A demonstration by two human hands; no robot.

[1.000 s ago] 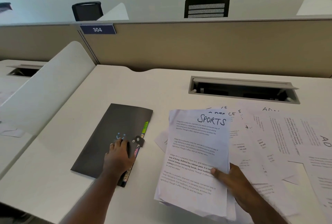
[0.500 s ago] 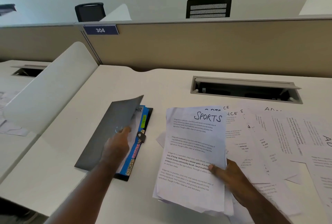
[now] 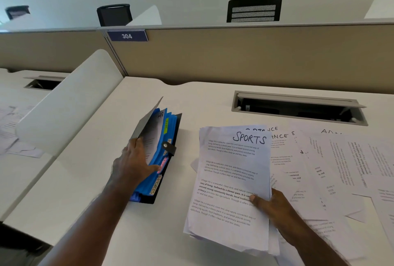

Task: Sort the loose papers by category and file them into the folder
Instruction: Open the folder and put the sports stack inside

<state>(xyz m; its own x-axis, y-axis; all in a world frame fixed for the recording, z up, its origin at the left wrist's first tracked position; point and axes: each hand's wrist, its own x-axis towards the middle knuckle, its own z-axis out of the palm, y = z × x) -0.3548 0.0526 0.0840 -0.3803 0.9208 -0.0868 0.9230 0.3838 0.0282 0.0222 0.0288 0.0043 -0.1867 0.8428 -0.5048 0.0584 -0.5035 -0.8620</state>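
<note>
Now | left hand (image 3: pixel 136 163) props folder (image 3: pixel 162 155) open | right hand (image 3: pixel 275 210) pinches SPORTS stack (image 3: pixel 230 180)

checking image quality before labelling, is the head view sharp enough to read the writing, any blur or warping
Head view: the SPORTS sheet heading and printed lines read clearly; the folder tabs HR and SPORTS are legible; the spread papers smear toward the right edge; the forearms blur at the bottom; wide-angle warping bends the partition top and the desk edge; light is soft and even, no glare.
</note>
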